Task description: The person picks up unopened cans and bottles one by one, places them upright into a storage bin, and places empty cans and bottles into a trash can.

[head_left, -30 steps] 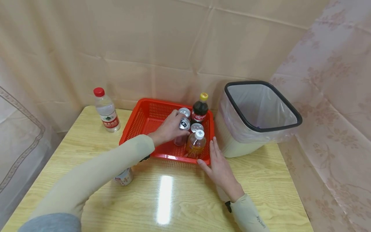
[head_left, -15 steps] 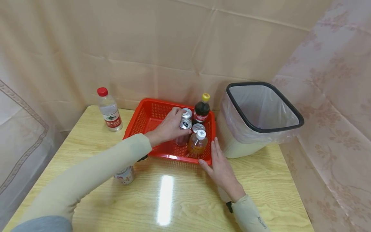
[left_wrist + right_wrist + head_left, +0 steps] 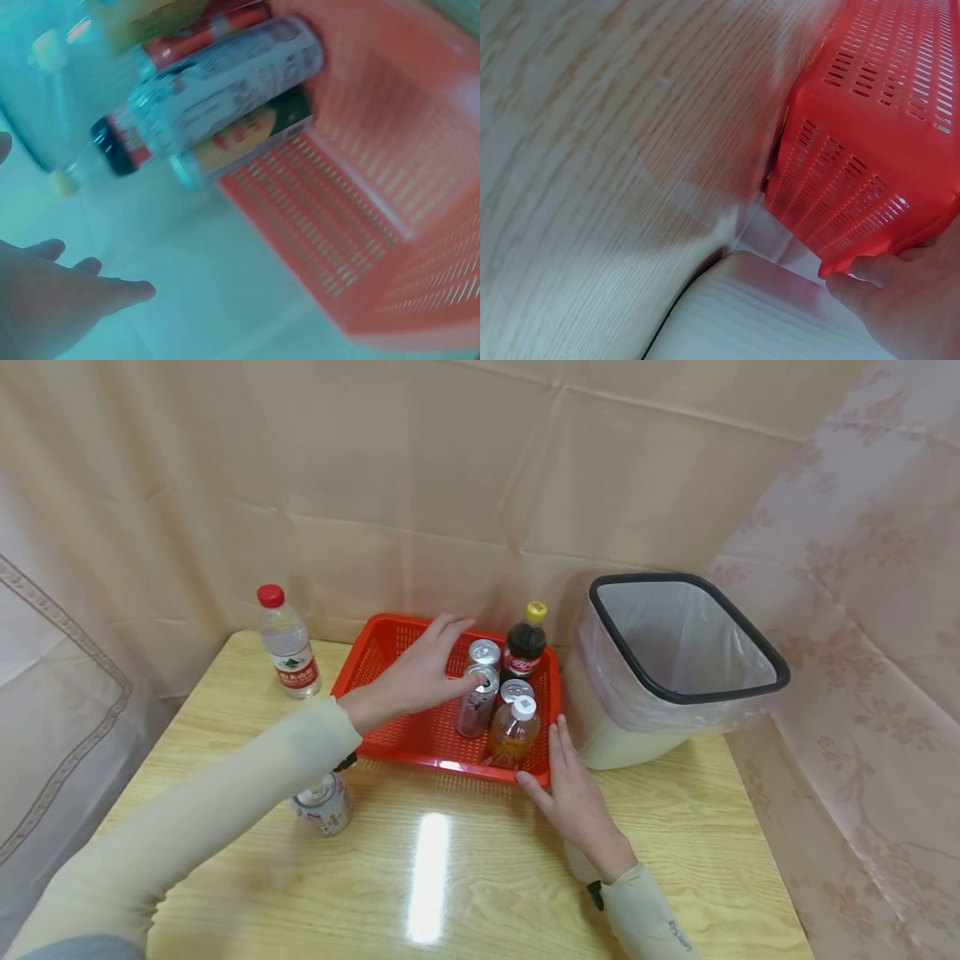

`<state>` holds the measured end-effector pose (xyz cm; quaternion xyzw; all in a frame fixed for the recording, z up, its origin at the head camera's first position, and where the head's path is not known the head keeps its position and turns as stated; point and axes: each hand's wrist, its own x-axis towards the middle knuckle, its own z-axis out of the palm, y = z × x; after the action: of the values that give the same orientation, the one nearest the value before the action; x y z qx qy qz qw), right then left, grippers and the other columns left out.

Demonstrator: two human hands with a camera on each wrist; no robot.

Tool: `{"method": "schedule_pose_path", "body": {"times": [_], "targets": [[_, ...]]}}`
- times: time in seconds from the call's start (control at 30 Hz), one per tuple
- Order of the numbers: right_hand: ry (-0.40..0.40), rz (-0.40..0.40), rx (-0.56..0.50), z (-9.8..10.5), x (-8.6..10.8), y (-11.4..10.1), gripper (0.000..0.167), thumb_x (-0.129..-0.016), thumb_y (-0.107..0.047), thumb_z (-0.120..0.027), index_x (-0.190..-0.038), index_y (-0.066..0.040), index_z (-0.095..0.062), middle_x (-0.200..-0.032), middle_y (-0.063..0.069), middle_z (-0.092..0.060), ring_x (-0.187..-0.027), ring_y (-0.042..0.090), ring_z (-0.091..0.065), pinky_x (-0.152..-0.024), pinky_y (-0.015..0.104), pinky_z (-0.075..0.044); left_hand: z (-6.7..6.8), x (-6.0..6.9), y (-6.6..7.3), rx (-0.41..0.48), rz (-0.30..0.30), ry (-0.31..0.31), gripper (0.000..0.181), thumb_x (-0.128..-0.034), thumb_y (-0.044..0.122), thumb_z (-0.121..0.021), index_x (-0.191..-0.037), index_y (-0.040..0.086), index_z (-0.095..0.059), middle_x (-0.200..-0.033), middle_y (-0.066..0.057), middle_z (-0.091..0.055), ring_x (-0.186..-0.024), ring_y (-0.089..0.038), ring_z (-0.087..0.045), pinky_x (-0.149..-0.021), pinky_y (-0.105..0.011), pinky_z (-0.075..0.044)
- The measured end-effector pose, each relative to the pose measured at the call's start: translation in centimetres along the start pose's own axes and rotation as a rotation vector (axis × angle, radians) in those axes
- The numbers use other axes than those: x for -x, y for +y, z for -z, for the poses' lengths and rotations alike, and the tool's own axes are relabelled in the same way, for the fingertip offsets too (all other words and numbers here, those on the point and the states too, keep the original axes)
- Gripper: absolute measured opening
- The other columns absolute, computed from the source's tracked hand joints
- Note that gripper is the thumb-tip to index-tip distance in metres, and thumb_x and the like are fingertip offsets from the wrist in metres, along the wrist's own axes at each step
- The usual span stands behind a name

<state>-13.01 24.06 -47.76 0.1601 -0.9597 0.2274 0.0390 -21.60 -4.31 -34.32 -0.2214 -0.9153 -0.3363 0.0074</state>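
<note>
A red perforated plastic basket (image 3: 450,767) stands on the table. Upright in its right half are a purplish drink can (image 3: 474,713), a second can (image 3: 484,652) behind it, a third can (image 3: 515,690), a cola bottle (image 3: 524,647) with a yellow cap, and an amber drink bottle (image 3: 512,737) with a white cap. My left hand (image 3: 422,672) is spread above the basket, its thumb over the purplish can's top and its fingers apart from the can. Fairly straight, the fingers of my right hand (image 3: 577,806) touch the basket's right side, with the thumb at its front corner.
A waste bin (image 3: 611,735) with a black rim and a clear liner is just right of the basket. On the left stand a red-capped water bottle (image 3: 290,656) and, nearer, a pale can (image 3: 326,810) partly behind the left sleeve. A curtain (image 3: 360,485) hangs behind the table.
My left hand has let go of the purplish can and moved slightly up and left, its fingers opening. The can stays standing in the basket. My right hand keeps its place.
</note>
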Motion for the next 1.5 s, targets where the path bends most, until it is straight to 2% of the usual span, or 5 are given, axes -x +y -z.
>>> {"method": "schedule_pose_path", "body": {"times": [0.3,0.77,1.1,1.3,1.5], "targets": [[0.016,0.012,0.003,0.0,0.0,0.2,0.096,-0.102,-0.059,-0.056,-0.162,0.006,-0.018,-0.172,0.019,-0.005,-0.152,0.044,-0.027,-0.119,0.057,-0.032,3.3,1.4,0.4,0.071,-0.026,0.110,0.080,-0.0960,0.046,-0.067,-0.162,0.017,-0.033,-0.167,-0.006,-0.028,-0.152,-0.028,-0.030,-0.119,-0.056,-0.034],[0.011,0.003,0.000,0.4,0.0,0.4,0.097,-0.101,-0.056,-0.058,-0.162,0.006,-0.015,-0.172,0.020,-0.004,-0.153,0.043,-0.024,-0.120,0.057,-0.030,5.2,5.1,-1.5,0.266,0.001,0.281,0.073,-0.0980,0.043,-0.064,-0.162,0.024,-0.034,-0.168,0.002,-0.029,-0.154,-0.027,-0.026,-0.118,-0.069,-0.025],[0.018,-0.006,-0.002,0.3,0.2,0.5,0.097,-0.101,-0.058,-0.056,-0.163,0.005,-0.015,-0.173,0.019,-0.003,-0.153,0.044,-0.024,-0.119,0.058,-0.031,6.0,8.9,-3.2,0.395,0.001,0.375,0.069,-0.0997,0.021,-0.063,-0.162,0.014,-0.034,-0.167,-0.005,-0.030,-0.154,-0.024,-0.026,-0.125,-0.048,-0.022],[0.015,-0.004,0.000,0.5,0.3,0.4,0.098,-0.101,-0.057,-0.058,-0.163,0.005,-0.014,-0.172,0.019,-0.003,-0.153,0.043,-0.025,-0.119,0.057,-0.031,5.6,11.1,-4.5,0.409,0.027,0.411,0.066,-0.1024,0.016,-0.059,-0.163,0.014,-0.033,-0.168,-0.007,-0.030,-0.155,-0.026,-0.027,-0.123,-0.050,-0.027],[0.011,-0.005,0.002,0.5,0.3,0.4,0.098,-0.101,-0.056,-0.059,-0.162,0.005,-0.014,-0.173,0.019,-0.003,-0.153,0.043,-0.024,-0.119,0.057,-0.031,4.7,12.8,-5.7,0.440,0.047,0.433,0.063,-0.1041,0.018,-0.058,-0.163,0.017,-0.033,-0.167,-0.004,-0.032,-0.154,-0.026,-0.029,-0.121,-0.036,-0.033]]}}
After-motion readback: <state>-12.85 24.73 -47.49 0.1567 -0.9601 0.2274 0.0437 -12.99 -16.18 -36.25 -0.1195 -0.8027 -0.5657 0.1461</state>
